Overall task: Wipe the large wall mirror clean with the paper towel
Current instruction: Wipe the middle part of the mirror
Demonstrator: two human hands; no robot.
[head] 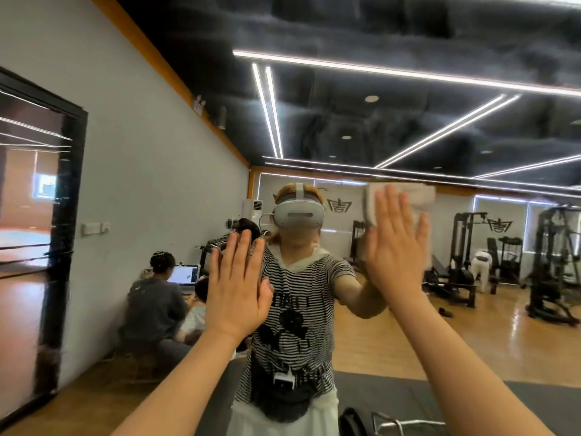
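Right hand point(393, 247) flat, pressing paper towel point(408, 199) on mirror point(408, 325), left hand point(235, 294) flat, seemingly touching glass

A black-framed doorway point(67, 215) stands at the left in a pale grey wall point(151, 152). A white switch plate point(94, 228) sits on that wall beside it. A seated person in a grey top point(154, 305) faces an open laptop point(184, 275). Black weight machines point(465, 256) stand on the wooden floor point(393, 338) at the right. Bright light strips point(393, 70) cross the dark ceiling point(345, 23). A white air conditioner point(252, 209) stands in the far corner.
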